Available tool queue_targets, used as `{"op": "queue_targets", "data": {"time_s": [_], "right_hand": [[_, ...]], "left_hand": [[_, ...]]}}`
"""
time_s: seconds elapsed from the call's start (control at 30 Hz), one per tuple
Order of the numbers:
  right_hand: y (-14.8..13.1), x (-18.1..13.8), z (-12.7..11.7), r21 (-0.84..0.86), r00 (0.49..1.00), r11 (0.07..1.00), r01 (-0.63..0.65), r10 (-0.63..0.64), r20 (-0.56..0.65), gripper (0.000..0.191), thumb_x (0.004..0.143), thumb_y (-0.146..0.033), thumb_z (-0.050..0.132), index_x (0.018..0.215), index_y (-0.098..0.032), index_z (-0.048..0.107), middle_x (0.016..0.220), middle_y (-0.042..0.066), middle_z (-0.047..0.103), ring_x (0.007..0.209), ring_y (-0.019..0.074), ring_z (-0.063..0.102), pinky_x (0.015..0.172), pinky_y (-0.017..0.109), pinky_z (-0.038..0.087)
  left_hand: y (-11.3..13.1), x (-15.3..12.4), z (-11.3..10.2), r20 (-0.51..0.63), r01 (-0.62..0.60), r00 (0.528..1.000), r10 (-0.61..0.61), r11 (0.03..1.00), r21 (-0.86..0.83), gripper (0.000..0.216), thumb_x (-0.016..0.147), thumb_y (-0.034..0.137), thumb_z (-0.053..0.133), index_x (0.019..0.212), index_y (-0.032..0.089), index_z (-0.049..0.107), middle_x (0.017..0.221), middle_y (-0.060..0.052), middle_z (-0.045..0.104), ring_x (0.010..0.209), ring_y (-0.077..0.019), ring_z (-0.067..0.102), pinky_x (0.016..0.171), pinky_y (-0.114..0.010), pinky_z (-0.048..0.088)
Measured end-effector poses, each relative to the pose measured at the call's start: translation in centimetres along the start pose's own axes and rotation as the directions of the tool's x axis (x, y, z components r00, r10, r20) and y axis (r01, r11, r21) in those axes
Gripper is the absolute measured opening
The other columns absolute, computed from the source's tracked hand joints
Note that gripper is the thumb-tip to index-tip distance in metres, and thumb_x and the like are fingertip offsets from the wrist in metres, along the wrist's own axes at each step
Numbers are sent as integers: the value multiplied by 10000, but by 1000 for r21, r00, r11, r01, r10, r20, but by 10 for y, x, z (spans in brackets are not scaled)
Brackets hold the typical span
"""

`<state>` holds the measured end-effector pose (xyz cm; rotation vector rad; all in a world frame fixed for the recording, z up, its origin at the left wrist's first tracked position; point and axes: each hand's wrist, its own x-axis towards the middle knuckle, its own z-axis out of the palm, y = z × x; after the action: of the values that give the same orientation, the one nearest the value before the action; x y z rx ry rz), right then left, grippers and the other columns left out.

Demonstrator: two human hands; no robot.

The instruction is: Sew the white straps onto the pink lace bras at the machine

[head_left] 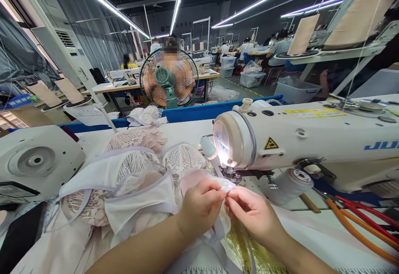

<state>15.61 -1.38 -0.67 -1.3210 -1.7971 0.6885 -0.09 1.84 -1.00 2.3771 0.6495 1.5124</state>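
My left hand (202, 203) and my right hand (251, 211) meet in front of the sewing machine (293, 132), fingertips close together. Both pinch the pale edge of a bra (196, 176), whose pink cup shows behind the left fingers. Just past my fingers is the lit needle area; the needle itself cannot be made out. Further white and beige lace bras (137, 164) lie heaped to the left of my left hand. Pale straps and fabric hang below my hands, over a shiny yellow surface (264, 249).
Scissors with orange handles (349, 220) and a red-handled tool (368, 209) lie at the right, near a thread cone (289, 186). Another machine's white end (40, 161) stands left. Beyond the table are a fan (168, 78), plastic bins (252, 76) and people at other machines.
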Motion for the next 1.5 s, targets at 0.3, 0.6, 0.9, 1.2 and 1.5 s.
{"op": "queue_targets", "data": {"time_s": [0.3,0.6,0.9,1.2,1.5], "right_hand": [[-1,0,0,-2,1000,1000,-7,7,7,263,834,-254,419,592,-204,509,585,8,556,612,164,547,551,262,444],[-2,-1,-1,-23,1000,1000,-10,10,9,278,839,-265,411,587,-200,508,589,9,553,607,161,548,548,254,444],[0,0,0,-12,1000,1000,-12,12,9,250,829,-256,419,607,-201,521,588,10,559,602,165,548,537,258,449],[-4,1,0,-10,1000,1000,7,-7,10,262,825,-245,406,586,-202,504,567,1,538,581,152,538,506,243,434],[-4,3,-7,10,997,999,-34,33,65,199,788,-238,446,611,-190,522,573,-7,537,554,139,514,495,242,422]], "left_hand": [[3,2,0,-7,49,999,-49,999,20,114,776,93,499,829,189,528,781,-46,622,729,-140,606,613,-260,525],[2,1,0,22,97,995,-98,994,44,126,775,98,487,865,181,519,754,-47,629,734,-161,599,653,-298,524],[2,1,0,22,93,995,-95,993,78,170,782,112,472,926,187,524,777,-54,628,736,-165,600,647,-302,524],[-1,2,0,37,4,999,-8,994,109,170,794,96,451,906,189,537,761,-46,608,677,-141,590,582,-256,509],[-1,0,1,33,31,999,-37,985,167,150,785,102,456,884,197,518,747,-34,594,706,-150,583,608,-274,513]]}}
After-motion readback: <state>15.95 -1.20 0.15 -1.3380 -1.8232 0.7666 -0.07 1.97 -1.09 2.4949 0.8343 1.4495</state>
